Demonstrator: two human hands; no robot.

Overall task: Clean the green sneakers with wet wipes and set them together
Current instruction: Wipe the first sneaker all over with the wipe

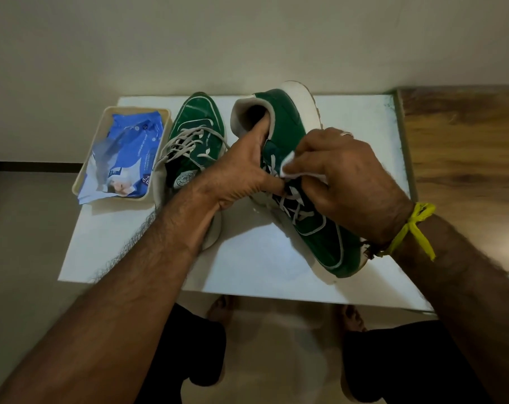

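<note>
2 green sneakers sit on the white surface (247,263). The right sneaker (314,217) lies tilted on its side, toe toward the near right, sole facing right. The left hand (241,170) grips it at the collar — fingers (263,123) tucked inside the opening. The right hand (343,170) is clenched on a white wipe (289,166), pressing it at the laces. The left sneaker (195,141) stands just beside, toe pointing far. Far left, a tray (101,158) holds the blue wipes pack (125,153).
</note>
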